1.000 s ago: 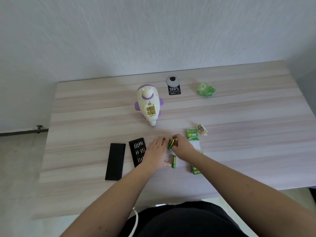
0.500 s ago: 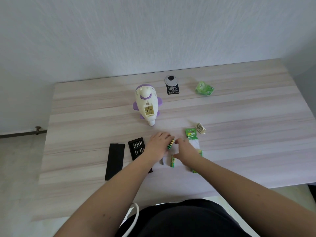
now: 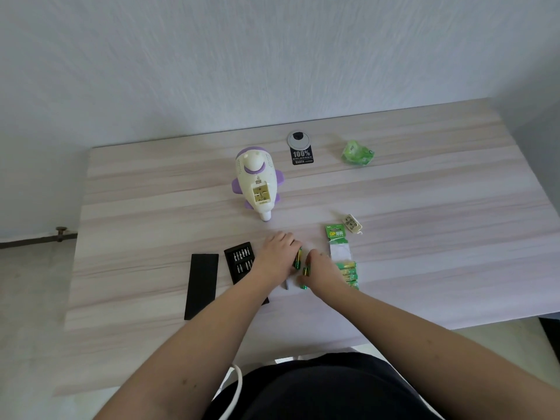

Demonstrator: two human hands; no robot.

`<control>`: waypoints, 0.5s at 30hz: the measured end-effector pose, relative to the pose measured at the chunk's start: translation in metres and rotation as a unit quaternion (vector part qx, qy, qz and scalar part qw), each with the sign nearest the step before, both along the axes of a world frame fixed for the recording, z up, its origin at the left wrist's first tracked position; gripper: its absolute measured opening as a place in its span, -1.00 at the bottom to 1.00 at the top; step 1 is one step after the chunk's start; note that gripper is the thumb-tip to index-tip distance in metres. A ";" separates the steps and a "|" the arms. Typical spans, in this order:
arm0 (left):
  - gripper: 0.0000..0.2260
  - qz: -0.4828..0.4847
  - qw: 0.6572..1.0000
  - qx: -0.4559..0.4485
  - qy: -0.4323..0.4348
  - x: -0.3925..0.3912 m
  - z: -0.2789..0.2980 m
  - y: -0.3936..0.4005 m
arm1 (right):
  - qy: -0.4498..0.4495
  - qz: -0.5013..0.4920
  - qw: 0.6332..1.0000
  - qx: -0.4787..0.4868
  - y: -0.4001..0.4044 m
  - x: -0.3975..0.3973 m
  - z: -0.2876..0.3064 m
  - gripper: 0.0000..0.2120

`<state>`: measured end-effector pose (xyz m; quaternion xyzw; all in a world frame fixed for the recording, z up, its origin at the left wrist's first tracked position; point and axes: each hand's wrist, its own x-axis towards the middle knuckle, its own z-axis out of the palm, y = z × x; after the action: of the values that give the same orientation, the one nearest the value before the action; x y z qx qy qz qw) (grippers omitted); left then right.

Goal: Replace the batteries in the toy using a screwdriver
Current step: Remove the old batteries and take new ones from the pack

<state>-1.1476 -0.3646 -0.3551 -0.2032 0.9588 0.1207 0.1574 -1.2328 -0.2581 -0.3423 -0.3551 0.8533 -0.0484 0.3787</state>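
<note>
Fingers of left hand curled round one battery; right hand pinching another.
Both at table front, between bit case and battery pack; toy beyond, compartment open.

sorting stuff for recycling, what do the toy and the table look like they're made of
The toy looks like moulded plastic: smooth, glossy cream shell with purple trim. The table looks like matte wood-grain laminate, judging by its pale, even streaks; solid wood can't be ruled out.
</note>
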 end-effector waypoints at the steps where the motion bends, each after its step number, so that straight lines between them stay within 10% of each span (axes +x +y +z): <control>1: -0.64 0.000 1.000 -0.005 0.003 0.001 0.001 0.000 | -0.001 -0.012 1.000 -0.002 -0.003 -0.001 0.001 -0.62; 15: -0.53 0.022 1.000 -0.016 0.006 0.013 0.007 0.004 | -0.009 -0.062 0.997 -0.041 -0.007 -0.011 0.005 -0.61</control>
<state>-1.1346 -0.3604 -0.3477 -0.2259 0.9568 0.1103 0.1458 -1.2436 -0.2655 -0.3369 -0.3164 0.8676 -0.1095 0.3677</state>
